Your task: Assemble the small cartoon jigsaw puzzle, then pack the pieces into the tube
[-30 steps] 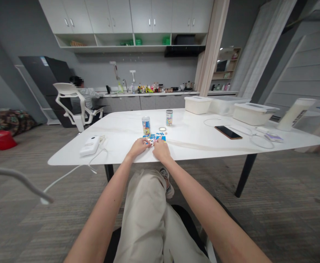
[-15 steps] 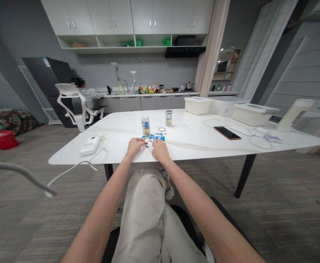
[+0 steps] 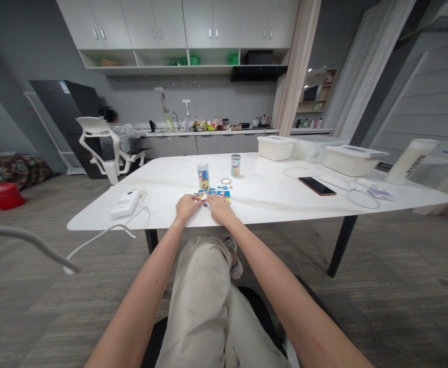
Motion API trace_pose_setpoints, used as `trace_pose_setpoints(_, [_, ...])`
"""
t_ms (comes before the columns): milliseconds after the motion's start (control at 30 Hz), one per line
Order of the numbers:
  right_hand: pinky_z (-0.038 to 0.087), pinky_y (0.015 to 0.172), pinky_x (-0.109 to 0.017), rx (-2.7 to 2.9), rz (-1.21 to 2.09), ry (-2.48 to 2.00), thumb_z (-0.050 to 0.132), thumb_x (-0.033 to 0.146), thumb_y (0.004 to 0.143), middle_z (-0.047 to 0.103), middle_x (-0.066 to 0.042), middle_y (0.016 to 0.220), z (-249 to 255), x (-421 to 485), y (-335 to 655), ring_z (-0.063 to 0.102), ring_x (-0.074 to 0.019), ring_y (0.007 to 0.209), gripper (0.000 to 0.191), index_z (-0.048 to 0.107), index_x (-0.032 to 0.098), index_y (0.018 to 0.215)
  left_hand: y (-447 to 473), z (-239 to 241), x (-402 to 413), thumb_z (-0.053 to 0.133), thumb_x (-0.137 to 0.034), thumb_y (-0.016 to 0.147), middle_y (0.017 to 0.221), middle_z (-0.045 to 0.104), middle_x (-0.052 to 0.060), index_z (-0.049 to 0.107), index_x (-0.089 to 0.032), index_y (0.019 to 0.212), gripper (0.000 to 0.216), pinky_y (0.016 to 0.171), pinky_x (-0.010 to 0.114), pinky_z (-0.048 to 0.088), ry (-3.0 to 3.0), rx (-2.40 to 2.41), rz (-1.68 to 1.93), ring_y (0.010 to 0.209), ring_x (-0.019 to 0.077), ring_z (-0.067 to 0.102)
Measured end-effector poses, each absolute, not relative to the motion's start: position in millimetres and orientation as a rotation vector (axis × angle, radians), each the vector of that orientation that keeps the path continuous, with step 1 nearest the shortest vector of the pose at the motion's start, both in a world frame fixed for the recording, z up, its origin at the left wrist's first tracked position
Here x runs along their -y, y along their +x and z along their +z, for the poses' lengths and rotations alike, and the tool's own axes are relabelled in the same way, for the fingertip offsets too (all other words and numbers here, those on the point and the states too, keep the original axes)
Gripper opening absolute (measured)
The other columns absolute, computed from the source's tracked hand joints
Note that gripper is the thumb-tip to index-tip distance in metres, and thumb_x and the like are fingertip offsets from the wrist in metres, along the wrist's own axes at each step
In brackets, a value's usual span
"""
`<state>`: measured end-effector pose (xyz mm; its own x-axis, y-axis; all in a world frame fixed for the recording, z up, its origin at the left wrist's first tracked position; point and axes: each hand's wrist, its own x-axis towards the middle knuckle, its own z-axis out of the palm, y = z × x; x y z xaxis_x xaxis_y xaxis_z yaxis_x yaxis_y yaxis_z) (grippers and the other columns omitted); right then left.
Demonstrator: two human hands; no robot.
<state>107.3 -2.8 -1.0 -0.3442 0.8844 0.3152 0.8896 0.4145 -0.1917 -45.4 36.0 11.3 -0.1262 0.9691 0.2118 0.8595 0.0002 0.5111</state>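
Note:
Small colourful jigsaw puzzle pieces (image 3: 211, 191) are spread on the white table in front of me. Beside them lies a flat blue joined puzzle section (image 3: 226, 194), partly covered by my right hand. My left hand (image 3: 187, 207) rests at the left edge of the pieces, thumb and fingers pinched at a puzzle piece; its outline is mostly hidden. My right hand (image 3: 220, 209) lies low over the pieces, fingers stretched out towards the left hand. Behind the pieces stand a clear can with a blue-and-yellow label (image 3: 203, 176) and a second printed can (image 3: 235, 166). A round lid (image 3: 226, 181) lies between them.
On the table's left is a white device (image 3: 125, 204) with a cable. A phone (image 3: 317, 186), cables, lidded bins (image 3: 276, 147) and a tall white bottle (image 3: 411, 161) are on the right. A person (image 3: 122, 134) sits by the far counter.
My right hand has shifted slightly left, its fingers now stretched over the pieces and closer to my left hand. The left hand has barely moved. The cans stay put.

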Motion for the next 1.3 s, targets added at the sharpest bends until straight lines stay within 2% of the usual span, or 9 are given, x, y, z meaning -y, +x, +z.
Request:
trace_pose_setpoints(133, [0.027, 0.115, -0.046, 2.367, 0.068, -1.498, 0.036, 0.003, 0.088, 0.048, -0.005, 0.148, -3.7, -2.4, 108.6, 0.036, -0.0212, 0.14, 0.054, 0.051, 0.022, 0.137, -45.7, 10.9, -36.2, 0.063, -0.039, 0.077, 0.1, 0.075, 0.009, 0.078, -0.023, 0.095, 0.028, 0.069, 0.026, 0.044, 1.968, -2.062, 0.787, 0.095, 0.0243, 0.068])
trace_pose_setpoints(267, [0.03, 0.112, -0.041, 2.355, 0.035, -1.479, 0.039, 0.003, 0.087, 0.053, -0.009, 0.143, -3.1, -3.3, 108.8, 0.043, -0.02, 0.135, 0.05, 0.056, 0.018, 0.132, -46.0, 9.2, -37.1, 0.063, -0.037, 0.077, 0.098, 0.076, 0.007, 0.077, -0.024, 0.095, 0.027, 0.069, 0.025, 0.044, 1.982, -2.072, 0.796, 0.092, 0.0231, 0.068])
trace_pose_setpoints(400, [0.032, 0.11, -0.037, 2.317, 0.027, -1.492, 0.038, 0.002, 0.087, 0.057, -0.01, 0.138, -0.7, -0.8, 108.8, 0.047, -0.019, 0.13, 0.051, 0.054, 0.017, 0.133, -45.8, 8.2, -37.6, 0.061, -0.037, 0.077, 0.099, 0.076, 0.008, 0.077, -0.024, 0.095, 0.027, 0.07, 0.026, 0.045, 1.979, -2.067, 0.814, 0.092, 0.0239, 0.068])
trace_pose_setpoints(633, [0.034, 0.107, -0.036, 2.331, 0.024, -1.535, 0.038, 0.002, 0.087, 0.054, -0.012, 0.137, 1.8, 1.0, 108.8, 0.048, -0.021, 0.128, 0.047, 0.058, 0.015, 0.127, -44.5, 10.6, -35.1, 0.06, -0.035, 0.078, 0.102, 0.075, 0.01, 0.076, -0.022, 0.099, 0.03, 0.075, 0.029, 0.045, 1.955, -2.053, 0.803, 0.098, 0.0273, 0.067])
trace_pose_setpoints(1300, [0.036, 0.104, -0.037, 2.316, 0.007, -1.575, 0.04, 0.005, 0.086, 0.055, -0.017, 0.129, 5.0, 2.6, 107.8, 0.051, -0.0235, 0.12, 0.04, 0.058, 0.009, 0.122, -41.3, 15.5, -29.8, 0.059, -0.034, 0.08, 0.104, 0.074, 0.006, 0.076, -0.025, 0.101, 0.029, 0.076, 0.026, 0.046, 1.976, -2.087, 0.715, 0.098, 0.0224, 0.067])
